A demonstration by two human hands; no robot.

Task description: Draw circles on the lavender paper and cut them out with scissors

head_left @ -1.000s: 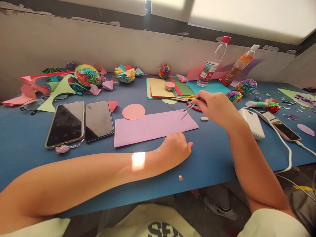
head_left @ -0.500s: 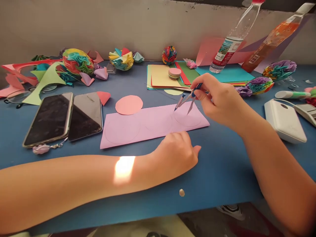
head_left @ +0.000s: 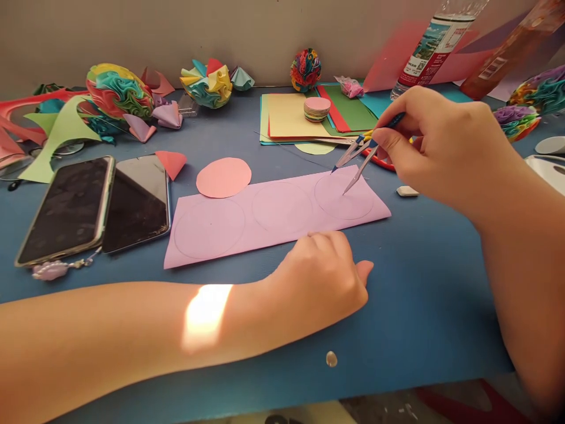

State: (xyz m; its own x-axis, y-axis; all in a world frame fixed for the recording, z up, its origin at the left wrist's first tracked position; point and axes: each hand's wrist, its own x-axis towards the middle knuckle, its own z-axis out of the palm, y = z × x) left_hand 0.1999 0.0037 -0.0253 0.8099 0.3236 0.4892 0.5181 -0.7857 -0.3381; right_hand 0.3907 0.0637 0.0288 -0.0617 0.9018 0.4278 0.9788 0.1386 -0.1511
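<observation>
My right hand [head_left: 435, 138] is closed around the top of a drawing compass [head_left: 355, 154] with blue parts. The compass stands over the right end of a lilac paper strip [head_left: 247, 250]. One leg points inside a pencilled circle there, and the other meets the circle's upper edge. Two more pencilled circles show on the strip, left and middle. My left hand [head_left: 324, 271] rests in a fist at the strip's near edge, thumb sticking out, with nothing seen in it. A pink paper disc [head_left: 223, 177] lies against the strip's far edge.
Two phones [head_left: 66, 209] lie at left. Behind are coloured paper sheets [head_left: 282, 121] with a stack of small discs [head_left: 316, 109], scissors [head_left: 379, 159], ruffled paper balls [head_left: 119, 91] and a bottle [head_left: 430, 56]. An eraser [head_left: 406, 191] sits below my right hand.
The compass has turned, its pencil leg swinging round the other point, and the right-hand circle now shows plainly. The view has come closer and tilted down. My left fist stays by the strip.
</observation>
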